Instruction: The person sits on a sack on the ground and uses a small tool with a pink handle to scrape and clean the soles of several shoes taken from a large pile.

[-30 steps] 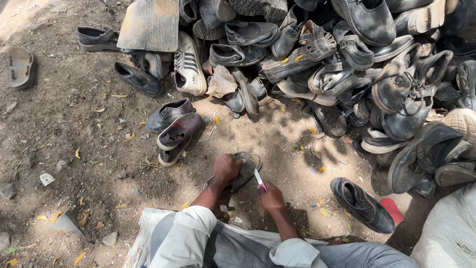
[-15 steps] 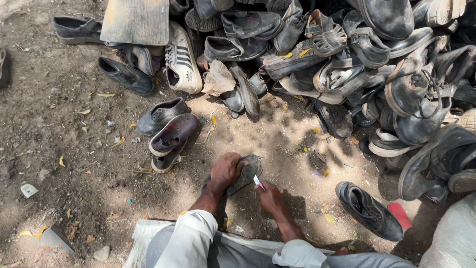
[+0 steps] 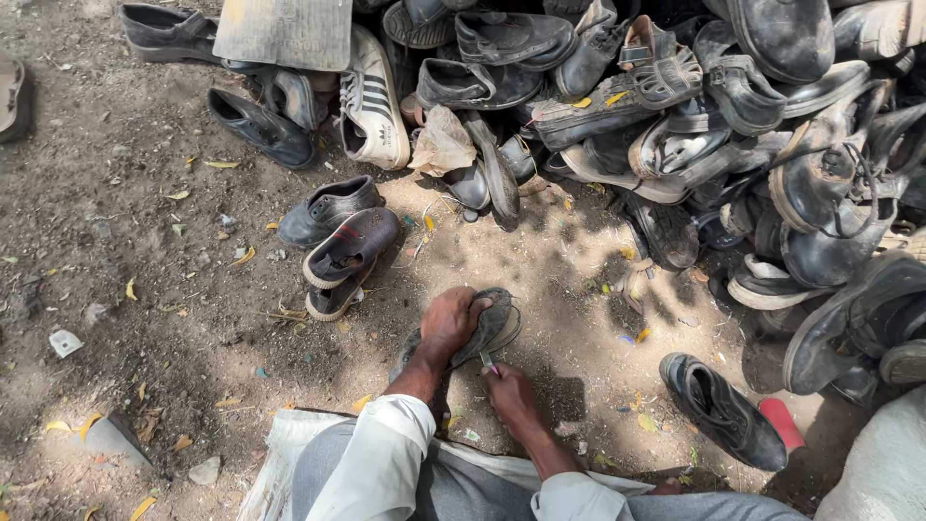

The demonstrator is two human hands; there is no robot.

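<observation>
Far left on the dirt ground [image 3: 116,241], an untouched pair: black leather shoe [image 3: 328,210] and maroon-lined dark shoe [image 3: 349,256]. At centre, left hand [image 3: 449,323] clamped over worn grey sandal sole [image 3: 492,328], pressed to the ground. Right hand [image 3: 511,391] closed on small pale-handled tool [image 3: 489,365] at its edge; work judged midway. Right, heaped dark old shoes [image 3: 694,106], apparently waiting
</observation>
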